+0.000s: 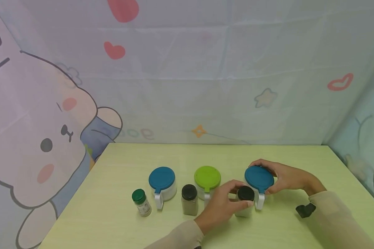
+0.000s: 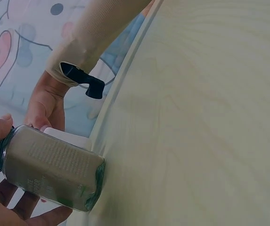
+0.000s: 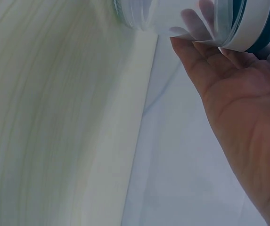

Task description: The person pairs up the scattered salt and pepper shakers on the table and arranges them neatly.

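My left hand [image 1: 219, 206] grips a square glass spice jar [image 1: 246, 193] with a black lid. In the left wrist view, thumb and fingers curl round this jar [image 2: 54, 169], which holds grey-brown powder; its printed label is too blurred to read. My right hand [image 1: 288, 178] curls round a clear round canister [image 1: 259, 178] with a blue lid and white handle, just behind and right of the spice jar. The right wrist view shows the fingers round the canister's transparent wall [image 3: 172, 19].
Left of my hands on the pale yellow table [image 1: 90, 214] stand a green-lidded canister [image 1: 207, 177], a black-lidded spice jar [image 1: 189, 200], another blue-lidded canister [image 1: 162, 180] and a small green-capped shaker [image 1: 141, 202]. A printed curtain [image 1: 187, 86] hangs behind the table.
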The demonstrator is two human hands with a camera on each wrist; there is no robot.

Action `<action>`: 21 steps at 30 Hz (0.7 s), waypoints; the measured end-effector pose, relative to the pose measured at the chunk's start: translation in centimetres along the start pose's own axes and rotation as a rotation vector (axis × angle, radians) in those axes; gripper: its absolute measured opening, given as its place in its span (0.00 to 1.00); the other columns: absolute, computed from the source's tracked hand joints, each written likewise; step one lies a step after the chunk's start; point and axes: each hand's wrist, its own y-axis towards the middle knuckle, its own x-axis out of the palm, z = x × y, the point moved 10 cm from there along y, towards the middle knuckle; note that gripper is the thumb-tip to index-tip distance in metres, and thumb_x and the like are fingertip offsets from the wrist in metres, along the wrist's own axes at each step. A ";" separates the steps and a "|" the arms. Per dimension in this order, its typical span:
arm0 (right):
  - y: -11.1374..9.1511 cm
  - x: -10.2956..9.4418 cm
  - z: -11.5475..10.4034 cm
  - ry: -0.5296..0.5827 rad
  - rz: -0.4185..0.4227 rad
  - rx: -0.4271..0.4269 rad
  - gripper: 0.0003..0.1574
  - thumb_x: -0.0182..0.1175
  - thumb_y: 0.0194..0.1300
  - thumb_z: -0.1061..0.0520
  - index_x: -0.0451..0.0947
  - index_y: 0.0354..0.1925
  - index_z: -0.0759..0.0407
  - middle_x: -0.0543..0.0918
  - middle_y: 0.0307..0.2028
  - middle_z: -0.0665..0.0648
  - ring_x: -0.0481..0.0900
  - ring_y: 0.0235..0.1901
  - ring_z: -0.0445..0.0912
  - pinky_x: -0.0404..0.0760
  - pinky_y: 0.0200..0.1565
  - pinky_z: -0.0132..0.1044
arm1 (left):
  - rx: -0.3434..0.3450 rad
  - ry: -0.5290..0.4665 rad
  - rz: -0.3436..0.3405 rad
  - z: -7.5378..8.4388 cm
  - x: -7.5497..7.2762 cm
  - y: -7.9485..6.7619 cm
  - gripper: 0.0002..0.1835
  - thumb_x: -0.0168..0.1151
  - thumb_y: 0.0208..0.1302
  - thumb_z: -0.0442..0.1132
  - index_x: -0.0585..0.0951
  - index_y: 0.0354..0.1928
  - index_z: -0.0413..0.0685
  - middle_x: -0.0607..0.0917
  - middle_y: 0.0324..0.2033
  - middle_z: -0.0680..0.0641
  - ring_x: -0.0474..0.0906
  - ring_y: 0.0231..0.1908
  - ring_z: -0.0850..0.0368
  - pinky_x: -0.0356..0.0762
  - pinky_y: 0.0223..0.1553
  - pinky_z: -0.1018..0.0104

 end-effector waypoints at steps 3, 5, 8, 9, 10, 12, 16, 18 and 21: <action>0.0 0.1 0.2 0.025 -0.008 0.015 0.50 0.73 0.58 0.58 0.61 0.72 0.49 0.72 0.63 0.58 0.76 0.58 0.50 0.79 0.56 0.39 | -0.007 0.005 -0.004 -0.1 0.0 0.2 0.19 0.73 0.63 0.47 0.81 0.55 0.62 0.83 0.49 0.62 0.78 0.51 0.66 0.81 0.51 0.72; -0.1 0.2 0.1 0.040 -0.019 0.004 0.49 0.73 0.58 0.59 0.60 0.72 0.50 0.72 0.63 0.59 0.76 0.58 0.50 0.79 0.56 0.39 | -0.004 0.007 -0.007 -0.1 0.0 0.3 0.19 0.73 0.63 0.47 0.81 0.55 0.61 0.83 0.49 0.62 0.78 0.51 0.67 0.81 0.52 0.71; -0.1 0.4 -0.1 0.058 -0.034 -0.016 0.48 0.72 0.58 0.60 0.60 0.72 0.52 0.72 0.63 0.60 0.76 0.58 0.51 0.79 0.56 0.39 | -0.003 -0.011 -0.013 -0.1 0.0 0.4 0.19 0.74 0.63 0.46 0.81 0.54 0.61 0.83 0.49 0.62 0.79 0.51 0.67 0.81 0.52 0.71; -0.1 0.4 -0.1 0.062 -0.036 -0.020 0.48 0.71 0.58 0.60 0.61 0.72 0.52 0.72 0.63 0.60 0.76 0.58 0.51 0.79 0.56 0.39 | 0.001 -0.013 -0.015 -0.1 0.0 0.4 0.19 0.74 0.63 0.46 0.81 0.54 0.61 0.83 0.49 0.61 0.79 0.51 0.67 0.81 0.53 0.70; -0.1 0.4 -0.2 0.061 -0.038 -0.033 0.48 0.71 0.59 0.60 0.60 0.72 0.52 0.72 0.63 0.61 0.76 0.58 0.51 0.79 0.56 0.39 | 0.003 -0.013 -0.014 -0.1 0.0 0.4 0.19 0.74 0.63 0.46 0.81 0.54 0.61 0.83 0.50 0.61 0.79 0.51 0.67 0.81 0.53 0.70; -0.1 0.4 -0.2 0.067 -0.037 -0.035 0.48 0.71 0.59 0.60 0.60 0.72 0.52 0.72 0.63 0.61 0.76 0.57 0.51 0.79 0.56 0.39 | 0.004 -0.006 -0.011 -0.2 0.0 0.5 0.19 0.74 0.63 0.46 0.81 0.55 0.61 0.82 0.50 0.61 0.78 0.52 0.68 0.81 0.54 0.68; 0.0 0.4 -0.1 0.078 -0.034 -0.033 0.48 0.71 0.59 0.60 0.61 0.73 0.52 0.72 0.63 0.60 0.77 0.57 0.52 0.79 0.56 0.39 | 0.020 0.029 -0.003 -0.1 -0.1 0.5 0.20 0.74 0.62 0.47 0.81 0.55 0.61 0.80 0.51 0.61 0.77 0.52 0.68 0.80 0.57 0.63; 0.0 0.4 0.0 0.078 -0.034 -0.033 0.48 0.71 0.59 0.60 0.61 0.73 0.52 0.72 0.63 0.60 0.76 0.57 0.52 0.79 0.56 0.39 | 0.024 0.037 -0.002 0.0 -0.2 0.6 0.20 0.74 0.62 0.47 0.81 0.55 0.60 0.80 0.51 0.61 0.77 0.52 0.67 0.80 0.58 0.62; 0.0 0.4 0.1 0.080 -0.035 -0.027 0.48 0.70 0.59 0.60 0.60 0.73 0.52 0.72 0.63 0.61 0.76 0.57 0.52 0.79 0.56 0.39 | 0.025 0.040 -0.002 0.0 -0.2 0.6 0.20 0.74 0.62 0.47 0.81 0.55 0.60 0.80 0.51 0.61 0.78 0.51 0.67 0.79 0.58 0.62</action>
